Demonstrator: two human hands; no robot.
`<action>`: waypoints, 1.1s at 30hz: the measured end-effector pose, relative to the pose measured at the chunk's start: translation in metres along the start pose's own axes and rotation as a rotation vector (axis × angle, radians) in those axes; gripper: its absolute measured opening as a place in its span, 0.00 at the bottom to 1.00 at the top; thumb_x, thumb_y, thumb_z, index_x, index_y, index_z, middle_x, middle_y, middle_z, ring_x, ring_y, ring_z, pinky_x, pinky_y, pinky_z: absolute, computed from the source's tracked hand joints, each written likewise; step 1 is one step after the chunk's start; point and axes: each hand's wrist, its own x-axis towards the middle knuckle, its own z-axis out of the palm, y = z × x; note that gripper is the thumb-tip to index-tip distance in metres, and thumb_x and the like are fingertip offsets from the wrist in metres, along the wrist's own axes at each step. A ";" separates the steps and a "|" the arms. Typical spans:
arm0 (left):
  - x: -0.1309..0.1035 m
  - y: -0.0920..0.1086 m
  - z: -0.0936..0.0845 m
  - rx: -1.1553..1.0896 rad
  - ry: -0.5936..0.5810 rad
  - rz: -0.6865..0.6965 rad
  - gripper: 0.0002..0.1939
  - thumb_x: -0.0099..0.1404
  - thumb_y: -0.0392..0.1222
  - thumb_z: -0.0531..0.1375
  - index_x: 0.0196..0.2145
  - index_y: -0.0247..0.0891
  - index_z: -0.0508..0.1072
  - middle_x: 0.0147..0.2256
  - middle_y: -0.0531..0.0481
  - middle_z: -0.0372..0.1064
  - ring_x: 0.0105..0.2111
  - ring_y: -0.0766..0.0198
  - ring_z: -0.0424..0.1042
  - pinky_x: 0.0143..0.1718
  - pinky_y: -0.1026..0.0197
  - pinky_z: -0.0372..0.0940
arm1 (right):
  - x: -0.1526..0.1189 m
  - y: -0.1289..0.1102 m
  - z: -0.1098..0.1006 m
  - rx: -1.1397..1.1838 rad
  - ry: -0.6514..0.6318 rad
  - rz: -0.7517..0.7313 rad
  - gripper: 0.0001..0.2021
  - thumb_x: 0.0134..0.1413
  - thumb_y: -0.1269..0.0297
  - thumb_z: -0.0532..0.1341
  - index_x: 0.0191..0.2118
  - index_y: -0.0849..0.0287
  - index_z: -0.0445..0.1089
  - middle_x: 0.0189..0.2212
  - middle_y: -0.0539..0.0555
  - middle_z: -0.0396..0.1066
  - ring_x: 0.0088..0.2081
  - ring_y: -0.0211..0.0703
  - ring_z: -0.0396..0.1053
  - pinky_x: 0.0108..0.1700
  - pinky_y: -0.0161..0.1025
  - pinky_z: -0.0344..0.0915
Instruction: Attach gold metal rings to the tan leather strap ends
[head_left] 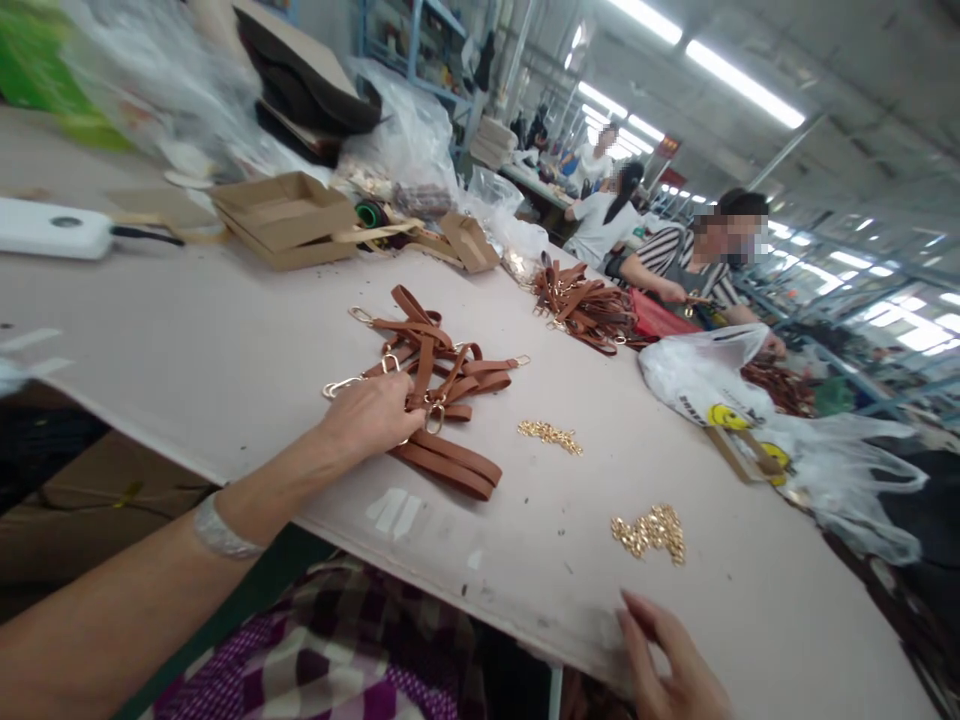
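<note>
My left hand reaches onto a loose heap of brown leather straps with gold-coloured clasps and rings. Its fingers are closed at the near end of a folded strap, beside an oval gold ring; the fingertips are partly hidden. My right hand is low at the table's front edge, thumb and fingers apart, with nothing in it. Closest to it lies a pile of small gold metal pieces. A smaller gold pile lies between that one and the straps.
Cardboard boxes and plastic bags crowd the table's far left. A larger bundle of brown straps lies at the far edge. White plastic bags stand on the right. Across the table, a person in stripes handles straps.
</note>
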 end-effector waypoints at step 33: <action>-0.084 0.009 0.003 -2.012 -0.281 -0.659 0.11 0.63 0.30 0.52 0.43 0.35 0.65 0.21 0.58 0.57 0.13 0.78 0.44 0.14 0.75 0.43 | 0.074 -0.099 0.107 0.408 -0.281 0.038 0.17 0.49 0.49 0.64 0.38 0.57 0.76 0.31 0.53 0.76 0.34 0.45 0.73 0.39 0.40 0.69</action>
